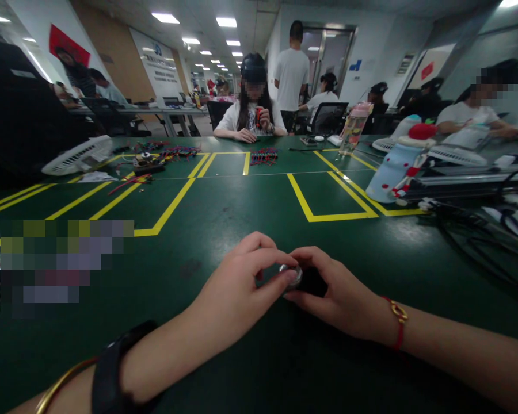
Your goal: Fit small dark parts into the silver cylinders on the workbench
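A small, round, silvery metal piece [297, 278] is low over the green table, in the middle of the view. My left hand [246, 276] pinches it between thumb and forefinger, the fingertips covering much of its top. From the other side, my right hand [341, 293] curves its thumb and fingers around the same piece, with a dark gap inside the curl. Its fingertips are partly hidden behind the left ones. What the piece is exactly, I cannot make out.
Yellow tape [341, 218] marks the green table [224, 213]. A blue bottle with a red cap [386, 169] and black cables [461, 236] are at right. Wired parts [179, 151] lie at far left. Across the table sits a person [252, 109] holding something red.
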Demonstrator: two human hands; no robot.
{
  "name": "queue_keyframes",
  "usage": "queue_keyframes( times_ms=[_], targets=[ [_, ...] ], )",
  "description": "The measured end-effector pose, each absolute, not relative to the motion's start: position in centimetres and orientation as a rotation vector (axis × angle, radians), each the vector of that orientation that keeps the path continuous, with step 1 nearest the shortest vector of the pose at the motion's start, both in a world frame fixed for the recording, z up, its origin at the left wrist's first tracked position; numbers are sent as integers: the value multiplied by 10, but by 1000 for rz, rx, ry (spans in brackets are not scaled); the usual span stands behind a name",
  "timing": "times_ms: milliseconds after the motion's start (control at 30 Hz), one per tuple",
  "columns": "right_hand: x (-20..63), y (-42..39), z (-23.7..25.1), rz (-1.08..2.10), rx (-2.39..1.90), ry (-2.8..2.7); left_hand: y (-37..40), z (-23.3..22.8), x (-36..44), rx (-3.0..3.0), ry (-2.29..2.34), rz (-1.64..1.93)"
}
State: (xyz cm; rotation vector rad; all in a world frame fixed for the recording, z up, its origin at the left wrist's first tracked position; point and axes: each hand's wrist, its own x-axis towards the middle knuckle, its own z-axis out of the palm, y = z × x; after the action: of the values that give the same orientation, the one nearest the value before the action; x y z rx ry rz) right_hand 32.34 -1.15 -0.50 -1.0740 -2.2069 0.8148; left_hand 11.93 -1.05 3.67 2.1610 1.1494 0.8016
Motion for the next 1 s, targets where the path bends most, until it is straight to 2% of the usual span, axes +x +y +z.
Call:
queue_keyframes(
  times_ms=[167,467,667,800,1000],
  targets=[
    [323,-12,-1,814,-1093,-2213,-6,39,115,2086,1224,882],
    [322,-10,-2,812,-1094,-2193,-4,-6,93,2322,1280,616],
    [320,-11,-2,802,-1085,-2190,-3,-6,97,2261,1285,586],
    [337,-5,6,662,-1154,-2099,-5,8,82,2115,1304,649],
    [430,29,13,278,-1637,-1847,0,27,18,1780,1771,732]
  ],
)
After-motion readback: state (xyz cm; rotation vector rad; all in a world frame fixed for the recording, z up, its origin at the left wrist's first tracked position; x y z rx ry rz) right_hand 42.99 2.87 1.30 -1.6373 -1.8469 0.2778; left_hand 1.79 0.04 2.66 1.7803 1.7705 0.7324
